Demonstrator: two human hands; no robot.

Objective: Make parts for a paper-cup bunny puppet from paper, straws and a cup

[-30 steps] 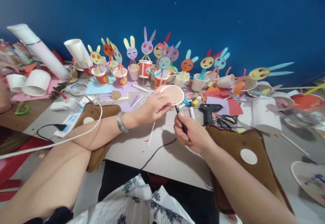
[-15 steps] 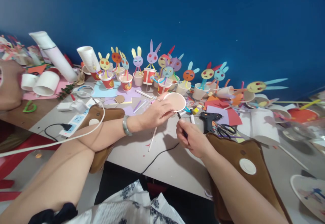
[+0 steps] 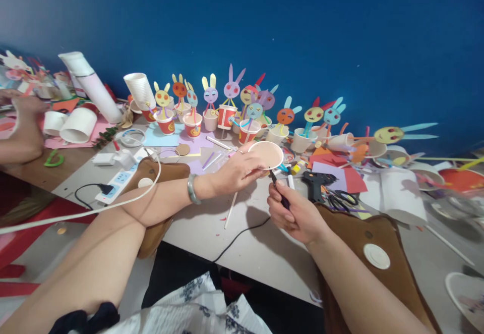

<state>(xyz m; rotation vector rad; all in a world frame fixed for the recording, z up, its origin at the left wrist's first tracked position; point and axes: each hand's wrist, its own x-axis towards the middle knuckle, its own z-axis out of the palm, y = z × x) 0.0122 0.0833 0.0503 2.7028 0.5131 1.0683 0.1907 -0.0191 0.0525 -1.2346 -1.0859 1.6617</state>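
Note:
A white paper cup is in my left hand, its round pale face turned up toward me. My fingers wrap its near left side, and the rest of the cup is hidden behind that face. My right hand grips a dark, thin-tipped tool; its tip is at the cup's near edge, though I cannot tell whether it touches. Behind the cup stands a row of paper cups with rabbit-faced paper figures, among them a blue-faced one.
A black glue gun and black scissors lie to the right. A power strip with a white cable crossing my left arm is at left. Brown cushions lie along the front edge. Another person's arm is at far left.
The view has shifted, so the scene sits further right and slightly lower. Another person's hand and arm have come in at far left. I still hold the cup and the dark tool.

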